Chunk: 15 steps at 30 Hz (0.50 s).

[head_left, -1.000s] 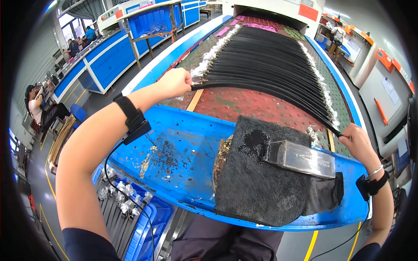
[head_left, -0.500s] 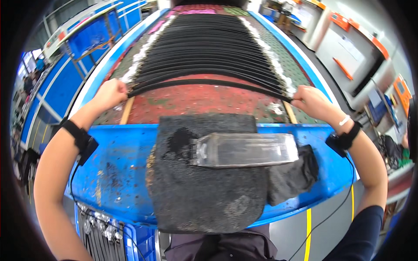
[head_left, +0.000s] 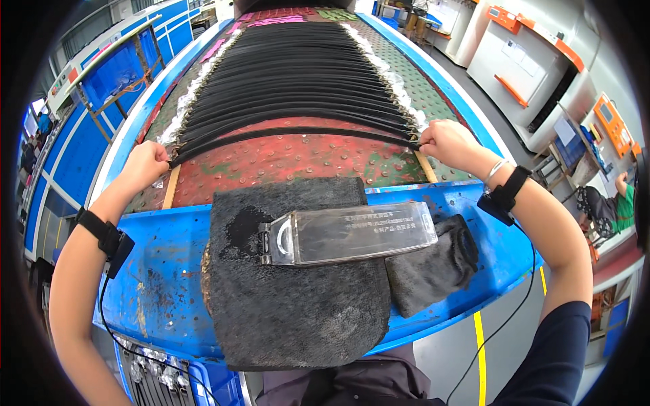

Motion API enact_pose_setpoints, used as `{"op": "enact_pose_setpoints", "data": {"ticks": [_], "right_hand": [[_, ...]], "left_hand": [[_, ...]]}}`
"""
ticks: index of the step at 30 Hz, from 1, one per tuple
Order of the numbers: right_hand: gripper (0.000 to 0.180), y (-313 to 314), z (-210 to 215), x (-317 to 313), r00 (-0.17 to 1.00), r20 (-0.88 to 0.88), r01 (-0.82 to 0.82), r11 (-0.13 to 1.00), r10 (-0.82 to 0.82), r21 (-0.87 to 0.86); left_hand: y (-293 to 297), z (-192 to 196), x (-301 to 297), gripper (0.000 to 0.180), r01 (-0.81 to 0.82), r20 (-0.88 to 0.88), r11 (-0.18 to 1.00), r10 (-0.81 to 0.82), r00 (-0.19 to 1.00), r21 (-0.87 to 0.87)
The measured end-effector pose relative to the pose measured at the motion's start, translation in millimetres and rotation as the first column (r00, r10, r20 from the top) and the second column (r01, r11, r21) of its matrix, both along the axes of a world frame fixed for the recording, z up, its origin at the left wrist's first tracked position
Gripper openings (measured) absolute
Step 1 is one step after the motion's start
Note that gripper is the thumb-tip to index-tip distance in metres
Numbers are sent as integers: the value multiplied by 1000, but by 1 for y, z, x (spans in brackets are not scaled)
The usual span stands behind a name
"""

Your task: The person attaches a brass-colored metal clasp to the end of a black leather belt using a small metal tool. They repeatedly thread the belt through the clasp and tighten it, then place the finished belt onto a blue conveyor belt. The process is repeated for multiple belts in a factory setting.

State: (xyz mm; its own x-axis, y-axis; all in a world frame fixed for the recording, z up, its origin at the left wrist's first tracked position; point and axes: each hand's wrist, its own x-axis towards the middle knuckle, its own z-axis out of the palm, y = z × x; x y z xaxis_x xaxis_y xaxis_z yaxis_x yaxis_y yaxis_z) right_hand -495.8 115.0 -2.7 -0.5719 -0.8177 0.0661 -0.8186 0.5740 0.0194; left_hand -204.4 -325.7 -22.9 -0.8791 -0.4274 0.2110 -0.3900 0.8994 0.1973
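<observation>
A long black strip (head_left: pixel 298 131) is stretched across in front of me, bowing away from me in the middle. My left hand (head_left: pixel 145 164) pinches its left end above a wooden slat (head_left: pixel 171 189). At the other end, the fingers of my right hand (head_left: pixel 450 143) are closed on the strip beside a second slat (head_left: pixel 426 167). Just beyond it lie several similar black strips (head_left: pixel 288 78) in close parallel rows. Clear plastic wrapping (head_left: pixel 193 95) covers their ends on both sides.
The strips rest on a worn red and green studded bed (head_left: pixel 284 162) with blue side rails. Nearer me, a blue ledge (head_left: pixel 162 271) carries a dark mat (head_left: pixel 298 304), a clear-lidded case (head_left: pixel 359 233) and a crumpled dark cloth (head_left: pixel 433 271). Below left stands a blue crate (head_left: pixel 203 382).
The whole view has shifted and tilted slightly, so the scene sits further left. Both hands keep their hold on the strip's ends, with little visible movement over the bed.
</observation>
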Motion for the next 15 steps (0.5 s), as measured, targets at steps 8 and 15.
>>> {"op": "enact_pose_setpoints", "data": {"ticks": [8, 15], "right_hand": [[12, -9, 6, 15, 1000, -27, -1, 1000, 1, 12], [12, -9, 5, 20, 999, -33, -5, 998, 3, -69]], "left_hand": [[-8, -3, 2, 13, 0, 62, 997, 5, 998, -81], [1, 4, 5, 8, -125, 103, 990, 132, 986, -70]]}}
